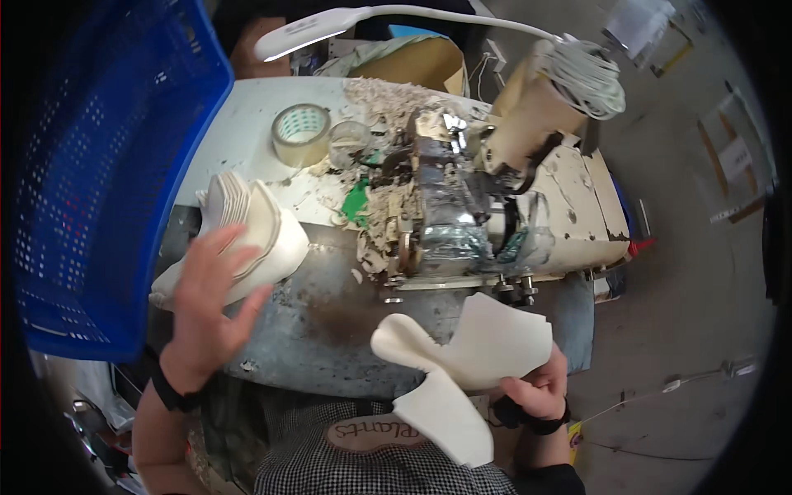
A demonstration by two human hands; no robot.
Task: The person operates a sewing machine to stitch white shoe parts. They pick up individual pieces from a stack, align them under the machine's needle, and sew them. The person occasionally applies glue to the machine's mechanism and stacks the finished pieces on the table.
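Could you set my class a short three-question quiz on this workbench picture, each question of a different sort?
1. True or false: the right hand holds a white foam piece.
2. What does the left hand rest on? A) the roll of tape B) the stack of white foam pieces C) the blue crate
3. Fill in: the white lamp reaches over the ____ of the table.

Key: 1 true; 2 B; 3 far end.

Left hand (208, 299) spread flat; right hand (538, 389) fingers clenched.
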